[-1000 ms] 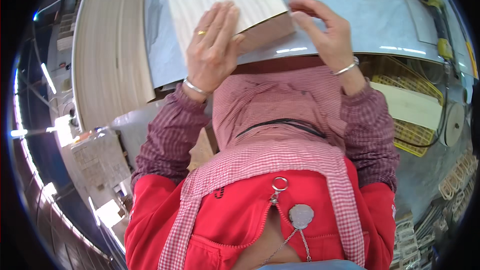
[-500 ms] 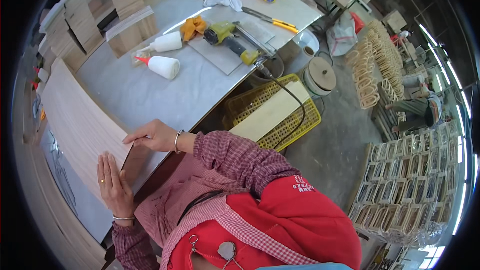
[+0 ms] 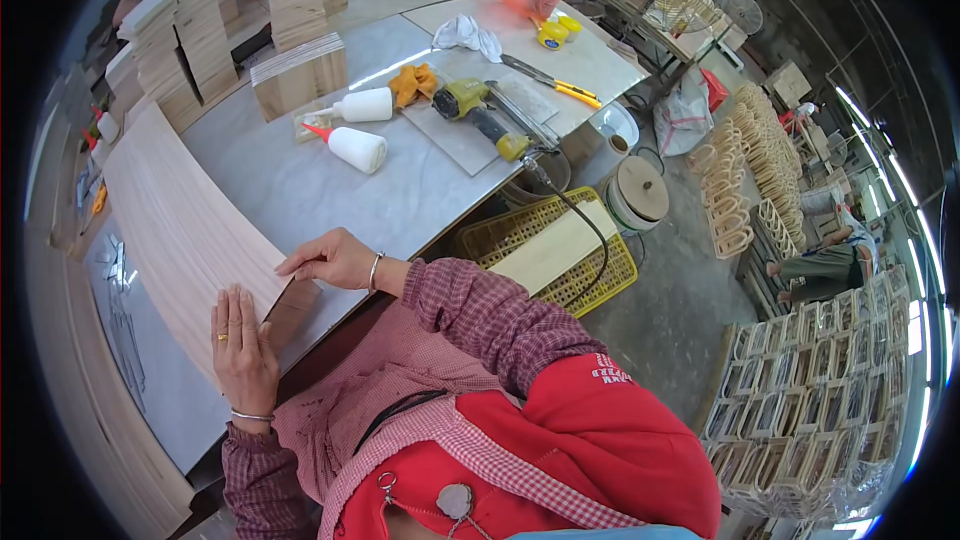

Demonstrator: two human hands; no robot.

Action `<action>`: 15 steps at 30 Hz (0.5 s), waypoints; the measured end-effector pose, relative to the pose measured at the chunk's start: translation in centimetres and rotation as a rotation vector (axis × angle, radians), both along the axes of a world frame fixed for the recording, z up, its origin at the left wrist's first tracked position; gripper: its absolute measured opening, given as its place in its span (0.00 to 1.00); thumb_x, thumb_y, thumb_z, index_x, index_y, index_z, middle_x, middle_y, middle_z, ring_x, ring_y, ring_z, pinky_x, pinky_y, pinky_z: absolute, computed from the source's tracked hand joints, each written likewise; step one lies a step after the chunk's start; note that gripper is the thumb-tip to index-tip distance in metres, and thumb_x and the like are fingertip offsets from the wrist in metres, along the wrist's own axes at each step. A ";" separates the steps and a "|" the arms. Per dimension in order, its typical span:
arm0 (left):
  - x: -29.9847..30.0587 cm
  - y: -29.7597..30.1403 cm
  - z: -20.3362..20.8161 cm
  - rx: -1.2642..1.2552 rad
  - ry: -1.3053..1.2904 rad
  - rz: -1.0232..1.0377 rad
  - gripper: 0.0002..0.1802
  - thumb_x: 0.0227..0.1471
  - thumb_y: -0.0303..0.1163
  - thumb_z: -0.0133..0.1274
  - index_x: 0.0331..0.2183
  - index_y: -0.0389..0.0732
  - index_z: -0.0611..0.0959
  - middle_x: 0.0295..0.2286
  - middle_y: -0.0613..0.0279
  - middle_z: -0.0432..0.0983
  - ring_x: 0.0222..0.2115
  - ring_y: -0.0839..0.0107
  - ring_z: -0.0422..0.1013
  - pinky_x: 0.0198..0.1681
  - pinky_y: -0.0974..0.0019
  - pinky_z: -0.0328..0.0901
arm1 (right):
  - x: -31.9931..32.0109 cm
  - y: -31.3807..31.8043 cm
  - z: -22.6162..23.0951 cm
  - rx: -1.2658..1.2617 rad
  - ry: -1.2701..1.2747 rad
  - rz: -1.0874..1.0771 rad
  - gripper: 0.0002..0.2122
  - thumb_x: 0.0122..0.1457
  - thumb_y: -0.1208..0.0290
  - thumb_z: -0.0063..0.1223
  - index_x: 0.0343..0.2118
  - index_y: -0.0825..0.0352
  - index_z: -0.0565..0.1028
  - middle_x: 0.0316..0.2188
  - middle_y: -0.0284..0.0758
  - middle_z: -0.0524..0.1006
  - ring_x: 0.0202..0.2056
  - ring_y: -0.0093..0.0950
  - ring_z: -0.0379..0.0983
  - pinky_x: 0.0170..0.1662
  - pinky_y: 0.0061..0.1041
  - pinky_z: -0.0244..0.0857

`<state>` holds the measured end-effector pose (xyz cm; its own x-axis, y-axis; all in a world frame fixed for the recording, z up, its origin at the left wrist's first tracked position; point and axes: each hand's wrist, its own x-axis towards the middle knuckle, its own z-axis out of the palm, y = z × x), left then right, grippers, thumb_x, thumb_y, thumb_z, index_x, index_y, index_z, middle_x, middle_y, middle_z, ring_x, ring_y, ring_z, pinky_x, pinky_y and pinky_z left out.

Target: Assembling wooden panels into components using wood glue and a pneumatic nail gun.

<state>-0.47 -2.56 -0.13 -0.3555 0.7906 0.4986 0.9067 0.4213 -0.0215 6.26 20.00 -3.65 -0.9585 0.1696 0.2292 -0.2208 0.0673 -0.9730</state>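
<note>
Inward from the desk's (image 3: 270,165) near edge runs the wood (image 3: 200,225). Our left hand (image 3: 246,355) lies flat, fingers straight; our right hand (image 3: 335,260) bends its fingers at the corner, grip unclear. Steadying step, we judge; next calls for even pressure.

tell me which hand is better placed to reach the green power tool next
Probably the right. The right hand, at the end of the pale wood, is nearer the power tool. The left hand rests on the wood's top, farther from it.
</note>
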 end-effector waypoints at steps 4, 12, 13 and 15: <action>0.2 0.1 0.1 -0.006 -0.013 0.000 0.27 0.53 0.26 0.49 0.56 0.37 0.68 0.57 0.56 0.63 0.59 0.56 0.57 0.62 0.56 0.53 | 0.1 0.2 -0.1 -0.029 -0.015 0.018 0.14 0.51 0.85 0.50 0.38 0.65 0.81 0.33 0.28 0.82 0.31 0.14 0.73 0.40 0.10 0.65; 0.4 0.3 0.7 -0.040 -0.026 0.018 0.26 0.54 0.26 0.48 0.56 0.37 0.68 0.57 0.56 0.63 0.59 0.56 0.57 0.62 0.56 0.53 | 0.6 0.8 -0.2 -0.017 -0.004 0.019 0.14 0.52 0.80 0.55 0.42 0.63 0.79 0.38 0.28 0.80 0.36 0.17 0.73 0.44 0.15 0.65; 0.5 0.3 0.7 -0.049 -0.032 0.023 0.26 0.54 0.26 0.48 0.56 0.37 0.68 0.57 0.56 0.62 0.59 0.56 0.57 0.63 0.56 0.53 | 1.2 1.1 0.2 0.026 0.009 -0.033 0.14 0.52 0.78 0.56 0.44 0.63 0.79 0.40 0.28 0.80 0.37 0.18 0.73 0.45 0.16 0.65; 0.6 0.2 0.8 -0.067 -0.049 0.030 0.26 0.54 0.26 0.47 0.56 0.37 0.68 0.57 0.56 0.62 0.59 0.56 0.57 0.63 0.56 0.52 | 2.6 2.1 0.8 0.114 0.032 -0.137 0.16 0.52 0.76 0.57 0.46 0.62 0.77 0.42 0.29 0.79 0.39 0.20 0.73 0.46 0.18 0.64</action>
